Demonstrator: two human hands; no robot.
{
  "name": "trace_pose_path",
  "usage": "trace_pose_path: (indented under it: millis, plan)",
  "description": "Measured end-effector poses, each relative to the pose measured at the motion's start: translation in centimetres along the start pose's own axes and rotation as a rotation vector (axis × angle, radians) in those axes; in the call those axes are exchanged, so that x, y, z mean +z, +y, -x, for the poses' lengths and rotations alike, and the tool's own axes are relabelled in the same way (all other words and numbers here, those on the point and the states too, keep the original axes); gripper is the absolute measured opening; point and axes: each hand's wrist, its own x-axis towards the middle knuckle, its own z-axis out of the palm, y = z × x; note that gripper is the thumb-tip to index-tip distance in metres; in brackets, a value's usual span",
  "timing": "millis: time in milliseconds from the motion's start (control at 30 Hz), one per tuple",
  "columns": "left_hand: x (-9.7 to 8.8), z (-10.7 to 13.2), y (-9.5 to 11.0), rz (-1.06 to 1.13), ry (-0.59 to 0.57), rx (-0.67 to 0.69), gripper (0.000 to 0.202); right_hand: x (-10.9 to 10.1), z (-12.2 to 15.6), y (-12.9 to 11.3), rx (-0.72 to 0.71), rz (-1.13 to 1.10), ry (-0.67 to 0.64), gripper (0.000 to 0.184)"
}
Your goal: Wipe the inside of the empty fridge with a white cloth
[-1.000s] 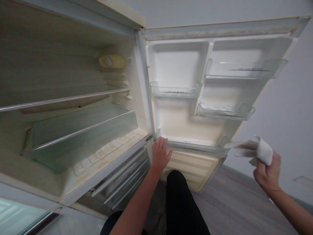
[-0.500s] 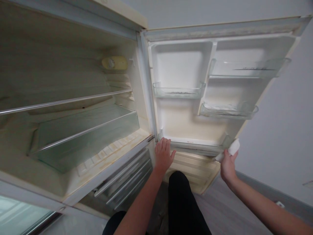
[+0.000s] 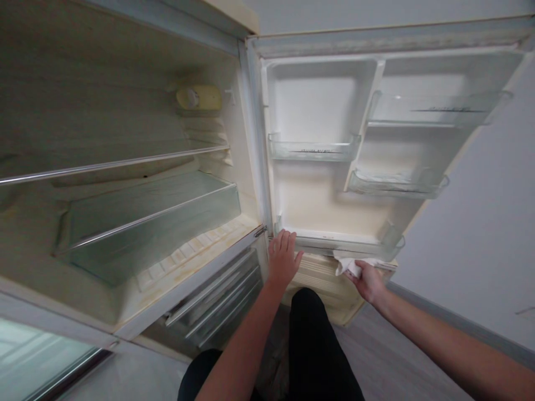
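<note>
An open fridge stands in front of me, its door (image 3: 317,206) swung wide to the right. My left hand (image 3: 283,257) rests with fingers together on the left end of the door's bottom shelf (image 3: 334,243), gripping its rim. My right hand (image 3: 368,280) is closed on a white cloth (image 3: 346,265) and presses it against the underside of that bottom shelf, toward its right half.
Clear door bins (image 3: 313,149) sit higher up the door. Inside the fridge are glass shelves (image 3: 125,167), a clear drawer (image 3: 154,223) and a yellow lamp housing (image 3: 199,97). Freezer drawers (image 3: 217,303) lie below. A grey wall is to the right; my dark-trousered leg (image 3: 317,345) is below.
My right hand with the cloth came in from the far right, down and left to the door's bottom shelf. My left hand stayed on the shelf's left end.
</note>
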Motion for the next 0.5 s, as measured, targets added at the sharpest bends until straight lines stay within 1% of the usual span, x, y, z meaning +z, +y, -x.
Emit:
trace_pose_path:
  millis: [33, 100, 200, 267, 367, 433, 500]
  plan:
    - [-0.1, 0.0, 0.0, -0.005, -0.007, 0.004, 0.057, 0.7, 0.2, 0.7, 0.056, 0.023, -0.045, 0.026]
    - [-0.2, 0.0, 0.1, -0.014, -0.013, 0.010, 0.056, 2.1, 0.4, 2.2, 0.092, 0.068, -0.158, 0.022]
    - [-0.2, 0.0, 0.1, -0.020, -0.013, 0.009, 0.056, 4.3, 0.4, 5.0, 0.060, 0.128, -0.311, 0.022]
    - [-0.2, 0.1, 0.2, -0.017, -0.013, 0.010, 0.056, 6.2, 0.4, 7.1, 0.048, 0.159, -0.421, 0.028]
    - [-0.3, 0.1, 0.1, -0.003, -0.022, 0.010, 0.056, 9.6, 0.5, 10.2, 0.034, 0.195, -0.566, 0.037]
    - [-0.4, 0.0, 0.0, 0.006, -0.042, -0.004, 0.056, 11.7, 0.6, 11.6, -0.006, 0.185, -0.676, 0.038]
    - [-0.6, -0.1, -0.2, 0.014, -0.069, -0.021, 0.058, 13.1, 0.9, 12.6, -0.036, 0.159, -0.768, 0.039]
